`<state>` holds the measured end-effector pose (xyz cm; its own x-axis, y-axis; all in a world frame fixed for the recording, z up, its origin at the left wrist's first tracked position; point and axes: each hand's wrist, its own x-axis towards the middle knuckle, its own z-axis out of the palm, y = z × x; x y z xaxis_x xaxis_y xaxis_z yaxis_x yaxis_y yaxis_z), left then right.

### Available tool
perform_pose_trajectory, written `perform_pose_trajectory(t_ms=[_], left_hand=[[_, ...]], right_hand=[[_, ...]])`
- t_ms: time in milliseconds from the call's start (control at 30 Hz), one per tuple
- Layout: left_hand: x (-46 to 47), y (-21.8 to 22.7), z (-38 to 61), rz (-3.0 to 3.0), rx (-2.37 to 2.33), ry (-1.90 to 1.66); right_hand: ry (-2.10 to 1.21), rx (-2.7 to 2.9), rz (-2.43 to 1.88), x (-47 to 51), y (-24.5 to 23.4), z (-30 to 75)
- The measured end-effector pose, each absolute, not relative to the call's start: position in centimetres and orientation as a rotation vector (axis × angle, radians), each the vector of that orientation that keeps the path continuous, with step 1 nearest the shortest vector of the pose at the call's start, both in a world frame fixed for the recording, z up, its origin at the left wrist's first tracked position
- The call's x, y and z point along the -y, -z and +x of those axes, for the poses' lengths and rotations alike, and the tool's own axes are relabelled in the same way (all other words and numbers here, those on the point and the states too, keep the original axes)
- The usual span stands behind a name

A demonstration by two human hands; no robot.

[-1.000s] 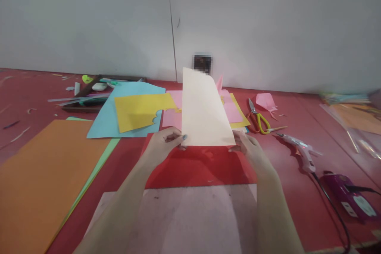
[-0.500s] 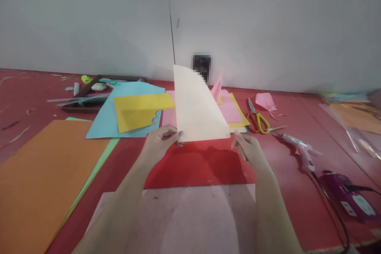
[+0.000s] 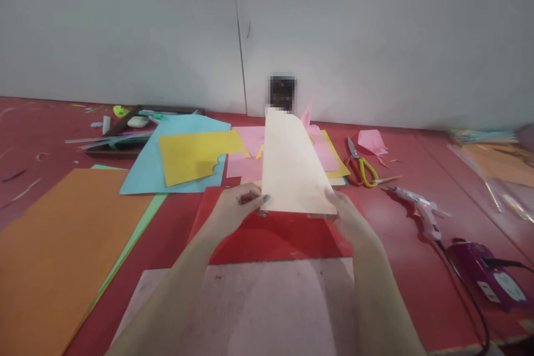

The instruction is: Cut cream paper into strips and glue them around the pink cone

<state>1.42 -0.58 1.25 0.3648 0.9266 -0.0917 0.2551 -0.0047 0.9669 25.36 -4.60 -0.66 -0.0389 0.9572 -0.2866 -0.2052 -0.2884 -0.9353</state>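
Note:
A cream sheet of paper point(image 3: 294, 167) with a curved right edge is held up in front of me, its top leaning away. My left hand point(image 3: 240, 206) pinches its lower left corner, thumb on the front. At the lower right corner, my right hand point(image 3: 346, 214) grips it with the thumb in front and fingers behind. Below lies a red sheet point(image 3: 279, 242), and nearer to me a pale pink board point(image 3: 267, 306). Behind the cream paper are pink paper pieces point(image 3: 242, 167) and a pink paper cone point(image 3: 306, 117), partly hidden.
Left are orange sheets point(image 3: 62, 233), a blue sheet point(image 3: 142, 164), a yellow cut sheet point(image 3: 187, 158) and a dark tray point(image 3: 114, 153). To the right lie scissors point(image 3: 362, 167), a glue gun point(image 3: 417, 208) and a purple power box point(image 3: 488, 272) with a cable. A white wall point(image 3: 125, 28) stands behind.
The cream paper has come lower and a little to the right, tipping further back. My right hand, beside its corner before, now grips it; my left hand moved right with the paper.

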Motion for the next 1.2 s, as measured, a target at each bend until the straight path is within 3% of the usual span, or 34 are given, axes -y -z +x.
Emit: perform_pose_trajectory(t_ms=[633,1200], left_hand=[[0.9,-0.9,1.8,1.503,-1.034,-0.639],[0.6,-0.5,1.6,1.394,-1.064,-0.547]], right_hand=[[-1.558,0.801,-1.204,4.9,0.9,26.2],[-1.403,0.846,-1.185,4.3,1.3,26.0]])
